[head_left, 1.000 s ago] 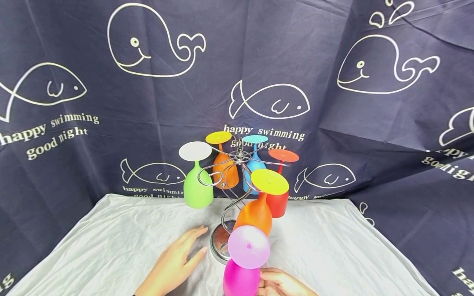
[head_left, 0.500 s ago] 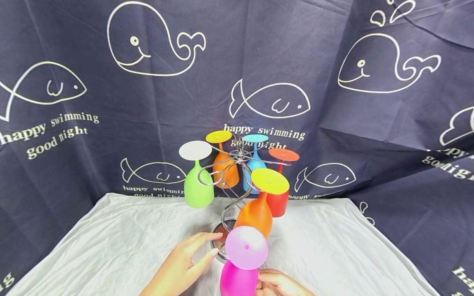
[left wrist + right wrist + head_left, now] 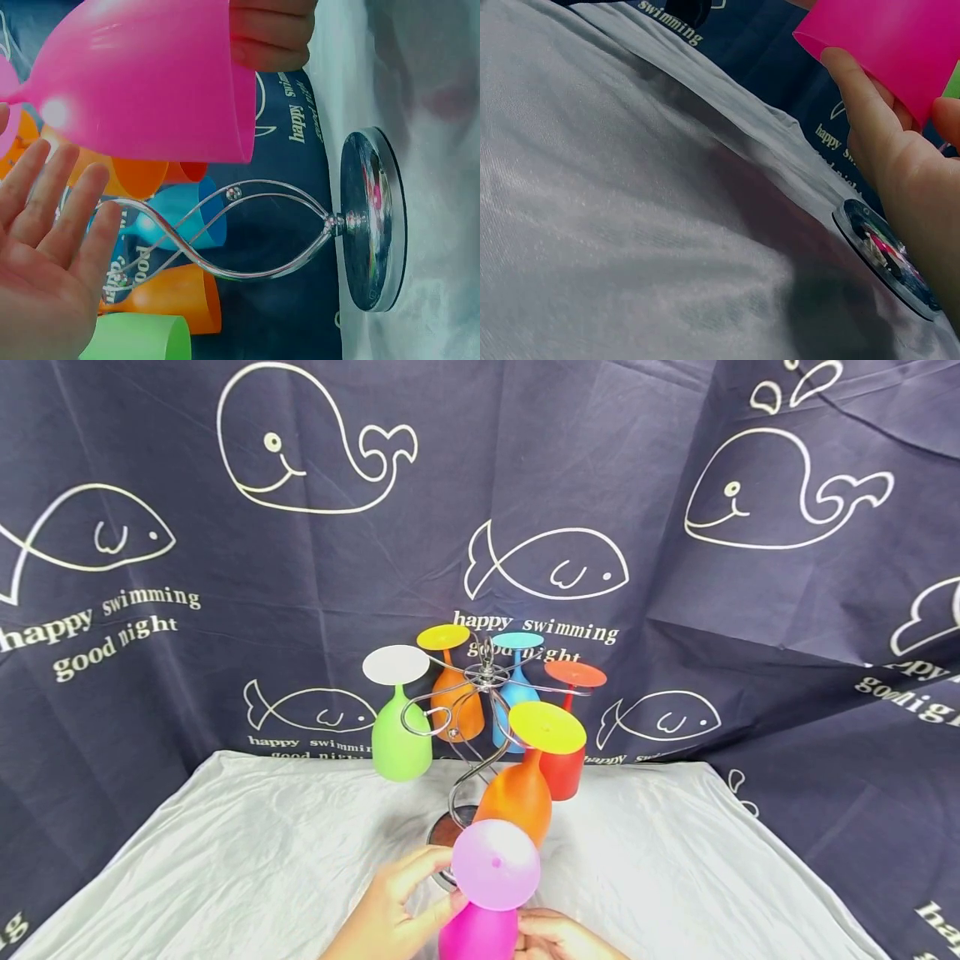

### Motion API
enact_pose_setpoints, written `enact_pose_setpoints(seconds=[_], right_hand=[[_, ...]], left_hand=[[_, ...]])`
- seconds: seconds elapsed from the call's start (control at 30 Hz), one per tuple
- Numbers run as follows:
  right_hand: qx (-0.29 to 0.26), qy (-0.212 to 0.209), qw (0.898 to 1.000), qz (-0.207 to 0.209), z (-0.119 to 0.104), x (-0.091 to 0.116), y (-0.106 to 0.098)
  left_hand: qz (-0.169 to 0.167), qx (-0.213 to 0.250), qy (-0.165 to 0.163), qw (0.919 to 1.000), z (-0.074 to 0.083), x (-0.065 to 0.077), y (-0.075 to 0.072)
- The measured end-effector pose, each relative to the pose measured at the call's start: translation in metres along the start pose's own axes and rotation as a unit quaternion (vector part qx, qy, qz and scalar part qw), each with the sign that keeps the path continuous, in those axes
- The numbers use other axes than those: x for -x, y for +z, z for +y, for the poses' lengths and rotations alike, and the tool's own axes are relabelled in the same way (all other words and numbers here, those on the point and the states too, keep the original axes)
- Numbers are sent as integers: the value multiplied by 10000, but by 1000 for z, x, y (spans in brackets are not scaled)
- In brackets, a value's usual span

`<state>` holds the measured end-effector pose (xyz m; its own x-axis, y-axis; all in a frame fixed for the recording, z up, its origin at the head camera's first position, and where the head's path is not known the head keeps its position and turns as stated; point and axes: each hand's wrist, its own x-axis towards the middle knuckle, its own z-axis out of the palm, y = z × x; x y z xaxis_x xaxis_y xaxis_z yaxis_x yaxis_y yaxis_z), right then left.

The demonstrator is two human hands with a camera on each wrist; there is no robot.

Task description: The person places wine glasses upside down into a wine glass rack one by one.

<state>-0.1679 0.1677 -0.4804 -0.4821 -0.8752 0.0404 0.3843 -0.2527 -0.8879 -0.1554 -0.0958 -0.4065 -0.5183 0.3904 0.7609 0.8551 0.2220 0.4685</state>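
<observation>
A magenta plastic wine goblet [image 3: 478, 937] hangs upside down in front, its pale pink foot [image 3: 496, 865] facing up. My right hand [image 3: 564, 938] holds it low on the bowl; in the right wrist view the fingers [image 3: 862, 101] and thumb grip its rim. Beside the goblet's stem is my left hand [image 3: 396, 906], its fingers [image 3: 56, 199] extended in the left wrist view; whether the thumb touches the stem cannot be told. Behind stands a chrome wire goblet rack [image 3: 487, 677] on a round base [image 3: 365, 221], which the goblet and left hand partly hide in the head view.
Upside-down goblets hang on the rack: green [image 3: 402, 743], orange at the back [image 3: 457, 706], blue [image 3: 517, 695], red [image 3: 567, 774] and a nearer orange one [image 3: 517, 793]. White cloth [image 3: 660, 860] covers the table; a dark printed curtain [image 3: 420, 568] stands behind.
My left hand has moved right, from beside the rack's base to the magenta goblet's stem. The goblet, held in my right hand, has shifted slightly left. The hanging goblets have stayed put.
</observation>
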Motion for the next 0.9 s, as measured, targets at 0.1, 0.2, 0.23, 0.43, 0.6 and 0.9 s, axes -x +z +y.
enact_pose_setpoints(seconds=[0.1, 0.2, 0.23, 0.43, 0.6, 0.9], right_hand=[[20, 5, 10000, 31, 0, -1, 1], [-51, 67, 9999, 62, 1, 0, 3], [-99, 78, 9999, 64, 1, 0, 3], [-236, 70, 9997, 83, 1, -1, 5], [-114, 43, 9999, 105, 1, -2, 7], [-136, 168, 9996, 187, 2, -2, 9]], left_hand=[[107, 10, 213, 9997, 0, 0, 2], [199, 23, 517, 9985, -1, 0, 3], [212, 55, 575, 9981, -1, -1, 4], [268, 173, 705, 9970, 0, -1, 8], [292, 60, 708, 9970, 0, 0, 10], [442, 235, 1031, 9934, -2, -1, 16]])
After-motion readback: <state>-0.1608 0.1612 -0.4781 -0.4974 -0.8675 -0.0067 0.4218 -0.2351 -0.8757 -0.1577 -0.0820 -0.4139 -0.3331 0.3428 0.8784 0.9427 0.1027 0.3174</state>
